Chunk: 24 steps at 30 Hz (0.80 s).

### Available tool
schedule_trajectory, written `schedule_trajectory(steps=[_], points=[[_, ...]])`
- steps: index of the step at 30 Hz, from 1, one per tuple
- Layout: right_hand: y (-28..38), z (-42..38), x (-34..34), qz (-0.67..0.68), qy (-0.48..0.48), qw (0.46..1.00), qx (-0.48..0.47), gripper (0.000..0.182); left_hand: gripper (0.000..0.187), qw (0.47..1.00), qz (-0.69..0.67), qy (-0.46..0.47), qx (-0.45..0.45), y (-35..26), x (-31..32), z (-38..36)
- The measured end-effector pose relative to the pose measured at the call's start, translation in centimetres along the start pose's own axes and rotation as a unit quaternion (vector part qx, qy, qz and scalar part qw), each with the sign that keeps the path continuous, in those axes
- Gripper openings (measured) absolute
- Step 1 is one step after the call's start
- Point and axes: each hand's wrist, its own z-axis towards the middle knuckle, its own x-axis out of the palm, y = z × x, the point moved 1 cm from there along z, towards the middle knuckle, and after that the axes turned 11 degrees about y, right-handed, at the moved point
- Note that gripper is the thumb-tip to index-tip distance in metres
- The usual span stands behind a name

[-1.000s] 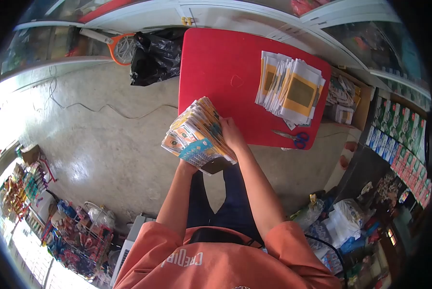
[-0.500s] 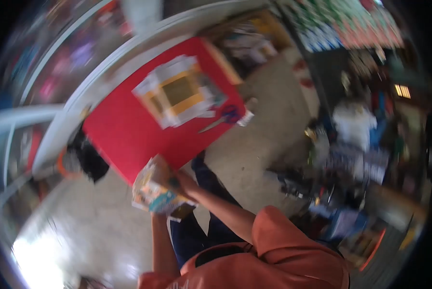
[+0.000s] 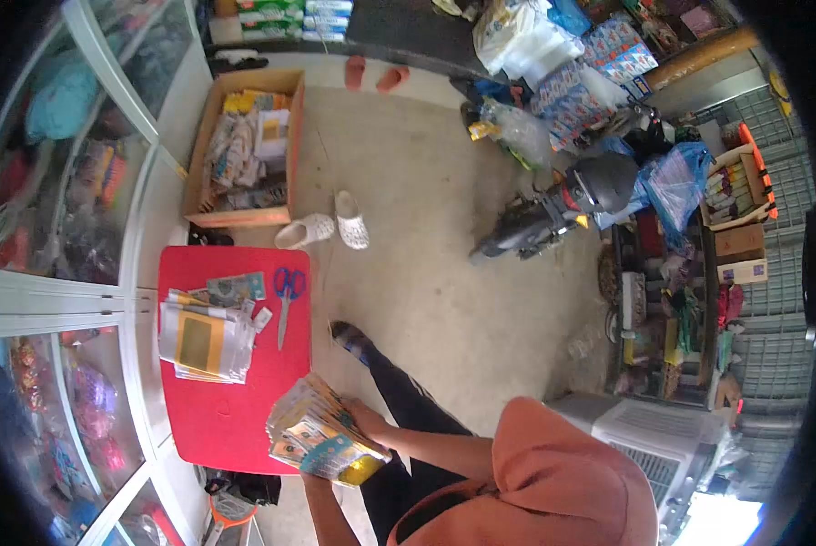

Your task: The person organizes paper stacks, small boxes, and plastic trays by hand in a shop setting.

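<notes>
Fanned packet stack's by the red table's edge, slanting lengthwise toward frame's lower right, gold end that way, teal-and-orange print. Right hand's curled round its side, left hand's clasping the bottom.

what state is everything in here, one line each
Thick multicoloured stack of printed packets, loosely fanned, held by left hand and right hand
White-and-yellow packet pile, lying on red table
Blue-handled metal scissors, closed, not held
Brown rectangular box, open-topped, contents visible
White perforated clogs, unworn, on floor
</notes>
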Motion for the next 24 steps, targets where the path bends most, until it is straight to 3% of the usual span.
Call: schedule_trajectory(steps=[3, 7, 8, 11, 12, 15, 18, 21, 23, 24], points=[[-1.6, 0.2, 2.1, 0.264, 0.052, 0.962, -0.055, 0.045, 0.063, 0.999, 0.009, 0.043, 0.007, -0.7, 0.5, 0.1], [-2.8, -0.6, 3.5, 0.446, 0.149, 0.882, 0.01, 0.046, 0.066, 0.995, 0.025, 0.095, 0.009, -1.3, 1.6, -2.0], [-3.2, -0.9, 3.5, 0.418, 0.162, 0.893, -0.036, 0.046, 0.074, 0.992, 0.043, 0.116, 0.012, -1.3, 2.0, -2.7], [-4.9, -1.8, 3.6, 0.435, 0.165, 0.885, -0.031, 0.047, 0.077, 0.99, 0.042, 0.133, 0.018, 0.1, 2.3, -4.9], [-1.6, -5.0, 2.9, 0.431, 0.161, 0.888, 0.006, 0.047, 0.079, 0.99, 0.036, 0.134, 0.025, 0.4, 3.3, -5.9], [-4.4, -5.3, 3.0, 0.374, 0.111, 0.921, -0.022, 0.048, 0.078, 0.98, 0.051, 0.192, 0.014, 1.4, 0.7, -6.0], [-7.1, -5.7, 2.7, 0.489, 0.164, 0.856, -0.026, 0.048, 0.077, 0.989, 0.051, 0.14, 0.0, 2.8, 0.1, -6.8], [-13.0, -2.9, 2.9, 0.455, 0.088, 0.882, -0.088, 0.046, 0.075, 0.987, 0.037, 0.157, -0.023, 4.0, 1.4, -7.4], [-15.6, -2.5, 2.1, 0.449, 0.117, 0.884, -0.053, 0.045, 0.073, 0.991, 0.063, 0.115, -0.031, 5.2, 2.1, -7.4], [-14.6, -4.0, 1.3, 0.495, 0.113, 0.861, -0.036, 0.046, 0.073, 0.989, 0.082, 0.114, -0.036, 5.7, 2.9, -7.4]])
